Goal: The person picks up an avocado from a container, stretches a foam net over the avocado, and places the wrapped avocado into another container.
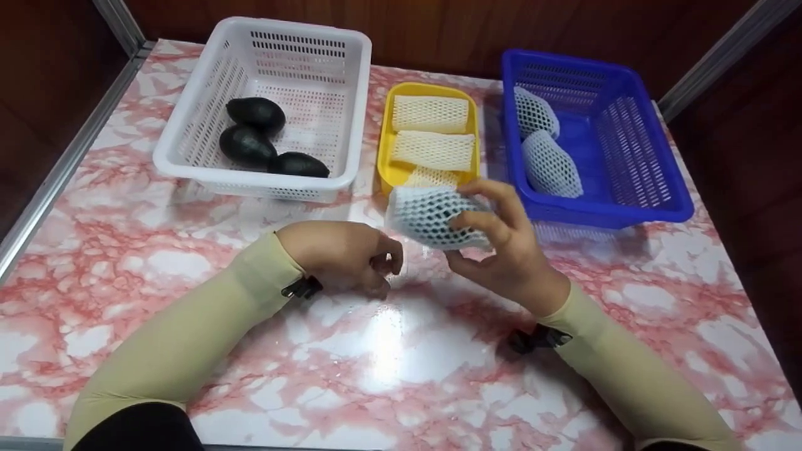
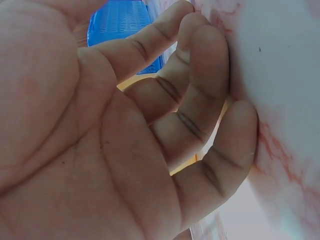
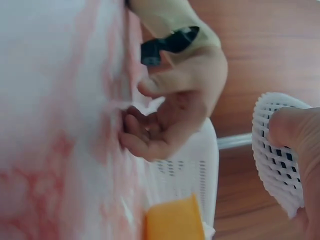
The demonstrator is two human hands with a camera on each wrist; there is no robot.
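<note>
My right hand (image 1: 510, 250) grips an avocado in a white foam net (image 1: 432, 216), raised over the table in front of the yellow tray. In the right wrist view, the thumb presses on the netted avocado (image 3: 277, 155), and dark skin shows through the mesh. Beside it to the left, my left hand (image 1: 341, 254) rests low at the tabletop with fingers loosely curled. The left wrist view shows a bare palm and fingers (image 2: 205, 75) with nothing held. Several white foam nets (image 1: 432, 150) lie in the yellow tray (image 1: 383, 169).
At the back left stands a white basket (image 1: 360, 125) with three bare avocados (image 1: 247, 145) in it. A blue basket (image 1: 664, 213) at the back right holds two netted avocados (image 1: 551, 164). The red-and-white marbled table (image 1: 407, 388) ends at metal-framed walls.
</note>
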